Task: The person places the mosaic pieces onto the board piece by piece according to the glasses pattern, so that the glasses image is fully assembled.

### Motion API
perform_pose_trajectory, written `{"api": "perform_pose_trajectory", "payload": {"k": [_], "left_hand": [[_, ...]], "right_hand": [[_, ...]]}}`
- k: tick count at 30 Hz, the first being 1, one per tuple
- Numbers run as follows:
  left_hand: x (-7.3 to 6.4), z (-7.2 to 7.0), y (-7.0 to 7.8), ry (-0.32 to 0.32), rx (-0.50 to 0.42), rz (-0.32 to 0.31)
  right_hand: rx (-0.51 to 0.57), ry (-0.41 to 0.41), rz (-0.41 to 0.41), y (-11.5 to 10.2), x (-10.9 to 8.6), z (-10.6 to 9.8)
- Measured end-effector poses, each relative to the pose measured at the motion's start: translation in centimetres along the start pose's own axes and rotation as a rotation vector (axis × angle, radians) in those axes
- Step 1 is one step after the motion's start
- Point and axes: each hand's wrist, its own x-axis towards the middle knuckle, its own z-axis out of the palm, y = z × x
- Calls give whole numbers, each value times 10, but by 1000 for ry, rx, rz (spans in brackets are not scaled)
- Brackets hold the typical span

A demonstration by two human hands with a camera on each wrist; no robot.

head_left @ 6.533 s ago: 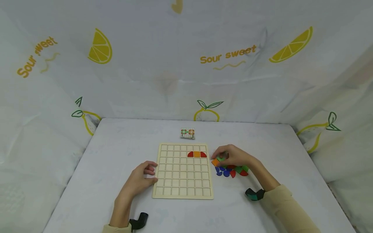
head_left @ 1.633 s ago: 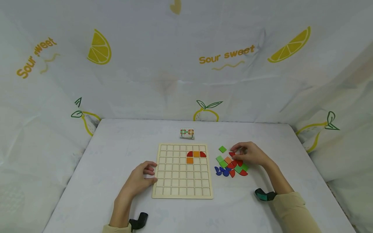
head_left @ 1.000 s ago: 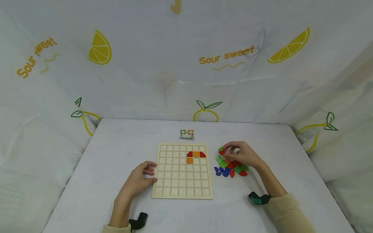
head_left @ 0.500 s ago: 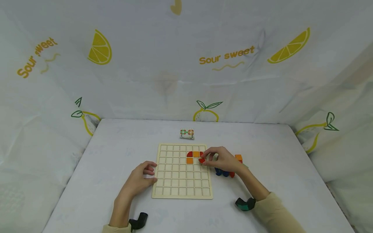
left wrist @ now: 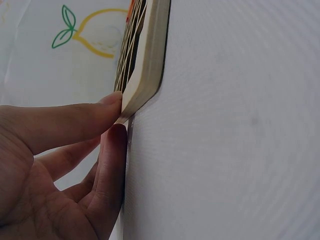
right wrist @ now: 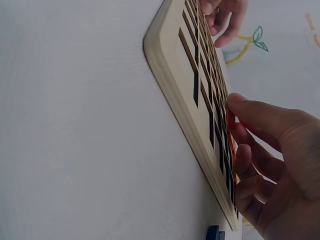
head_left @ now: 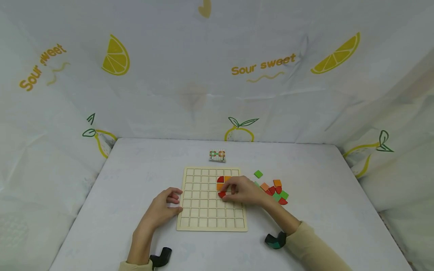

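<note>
In the head view, my right hand [head_left: 242, 191] is over the wooden grid board [head_left: 203, 224], pinching a red quarter-circle tile [head_left: 222, 194] between thumb and finger. That tile is just below an orange square tile [head_left: 220, 186] set in the grid. A red quarter-circle [head_left: 220, 179] and another orange square [head_left: 227, 179] sit in the row above, partly covered by my fingers. My left hand [head_left: 162, 207] rests at the board's left edge, thumb and fingers touching it apart from each other. The left wrist view shows the thumb [left wrist: 75, 125] against the wooden rim [left wrist: 150, 65].
Right of the board lie loose tiles: a green square [head_left: 258, 174], an orange square [head_left: 277, 183], and several red and green ones. My right hand hides others. A small pattern card [head_left: 217, 155] lies behind the board. Black wrist devices [head_left: 161, 256] are on both forearms.
An orange square came to rest below the first red quarter-circle. My right hand then took a red quarter-circle from the loose tiles and moved left over the grid. My left hand stayed put.
</note>
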Motion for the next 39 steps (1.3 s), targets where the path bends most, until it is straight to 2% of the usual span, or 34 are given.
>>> {"api": "perform_pose_trajectory", "payload": {"k": [11, 33, 39], "left_hand": [[-1, -1, 2, -4, -6, 2], [0, -1, -1, -4, -5, 2], [0, -1, -1, -6, -5, 5]], "right_hand": [[-124, 18, -52, -3, 4, 6], [-89, 36, -64, -3, 4, 4], [-99, 49, -20, -3, -2, -4]]}}
